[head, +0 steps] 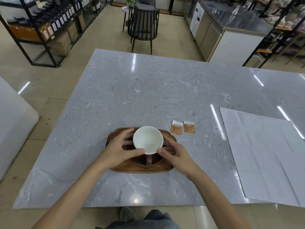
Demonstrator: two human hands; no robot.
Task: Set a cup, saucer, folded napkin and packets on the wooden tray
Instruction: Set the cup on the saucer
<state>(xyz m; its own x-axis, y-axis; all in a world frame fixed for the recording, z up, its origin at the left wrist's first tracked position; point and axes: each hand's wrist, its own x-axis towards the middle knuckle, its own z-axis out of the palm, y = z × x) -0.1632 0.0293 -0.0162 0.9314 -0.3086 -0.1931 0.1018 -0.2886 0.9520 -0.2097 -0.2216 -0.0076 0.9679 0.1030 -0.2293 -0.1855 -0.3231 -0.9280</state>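
Grey marble surface (pixel 132 90) carries a wooden tray (pixel 166 167) under the right hand (pixel 175 156), two packets (pixel 183 127) beyond it, white paper (pixel 264 154) to its right

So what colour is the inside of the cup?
White inside the cup, brown outside on its handle; the head view shows it.

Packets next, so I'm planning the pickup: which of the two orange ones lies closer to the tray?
The left packet, nearly touching the wooden tray at its far right corner. The other packet lies beside it, farther right.
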